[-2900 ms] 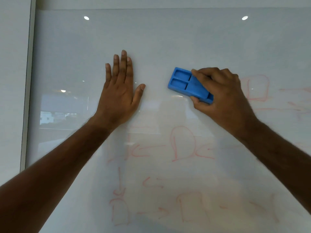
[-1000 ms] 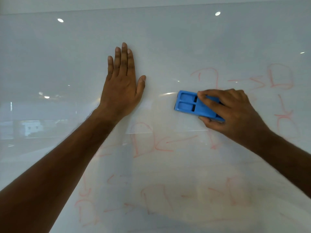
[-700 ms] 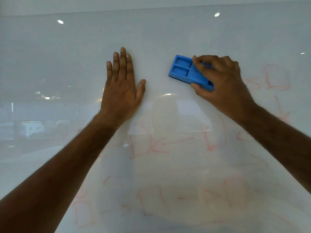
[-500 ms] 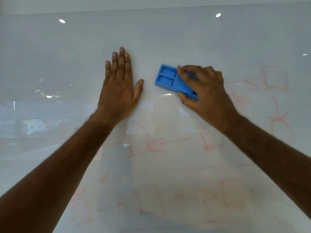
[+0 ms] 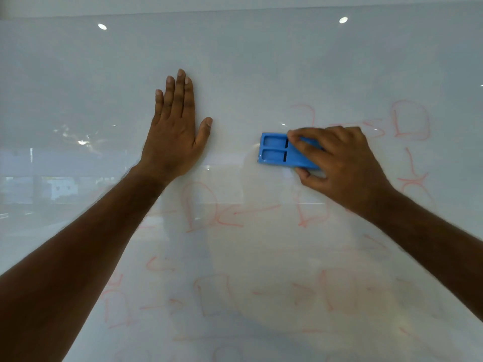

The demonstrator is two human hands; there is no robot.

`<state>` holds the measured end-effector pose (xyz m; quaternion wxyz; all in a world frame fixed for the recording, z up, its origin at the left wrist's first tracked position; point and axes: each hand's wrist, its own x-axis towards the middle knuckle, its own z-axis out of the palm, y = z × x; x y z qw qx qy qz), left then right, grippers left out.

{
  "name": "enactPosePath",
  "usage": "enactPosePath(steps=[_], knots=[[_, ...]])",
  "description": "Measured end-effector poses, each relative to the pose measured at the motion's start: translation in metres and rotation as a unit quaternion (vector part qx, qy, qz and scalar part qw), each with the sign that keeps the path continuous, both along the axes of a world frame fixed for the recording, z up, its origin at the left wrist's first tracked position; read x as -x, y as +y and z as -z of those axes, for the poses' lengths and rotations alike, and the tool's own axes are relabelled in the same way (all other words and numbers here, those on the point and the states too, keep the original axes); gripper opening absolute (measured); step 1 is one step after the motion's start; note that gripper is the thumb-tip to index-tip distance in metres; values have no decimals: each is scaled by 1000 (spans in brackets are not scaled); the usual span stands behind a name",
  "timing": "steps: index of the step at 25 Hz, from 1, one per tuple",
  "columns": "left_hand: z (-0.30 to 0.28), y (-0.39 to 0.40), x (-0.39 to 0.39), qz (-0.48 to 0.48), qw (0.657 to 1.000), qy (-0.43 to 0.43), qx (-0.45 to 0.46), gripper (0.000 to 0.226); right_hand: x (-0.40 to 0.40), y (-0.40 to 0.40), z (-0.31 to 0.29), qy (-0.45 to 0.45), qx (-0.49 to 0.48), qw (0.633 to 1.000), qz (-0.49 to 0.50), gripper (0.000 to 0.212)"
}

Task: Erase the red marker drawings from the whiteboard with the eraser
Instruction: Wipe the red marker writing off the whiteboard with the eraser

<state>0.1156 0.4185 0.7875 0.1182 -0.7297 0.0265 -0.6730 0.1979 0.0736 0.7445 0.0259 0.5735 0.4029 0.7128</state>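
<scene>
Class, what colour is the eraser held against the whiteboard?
Blue. The eraser shows best in the head view, gripped by the right hand.

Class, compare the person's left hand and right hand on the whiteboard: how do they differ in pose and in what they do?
The left hand lies flat with straight fingers; the right hand has curled fingers. The left hand holds nothing; the right hand grips the blue eraser. The left hand rests on bare board; the right hand sits among red marks. Both are at the whiteboard.
</scene>
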Motion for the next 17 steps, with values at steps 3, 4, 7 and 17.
enactPosePath(steps=[3, 4, 7, 17], knots=[[1, 1, 0, 1, 1000, 0, 4, 81, 4, 2, -40, 35, -54, 998, -16, 61], [1, 1, -1, -1, 1000, -2, 4, 80, 6, 5, -53, 50, -69, 996, -27, 61], [1, 3, -3, -2, 1000, -8, 4, 80, 9, 21, -68, 68, -89, 993, -40, 63], [1, 4, -2, 11, 1000, 7, 5, 82, -7, -28, -28, -35, 70, 996, 47, 57]])
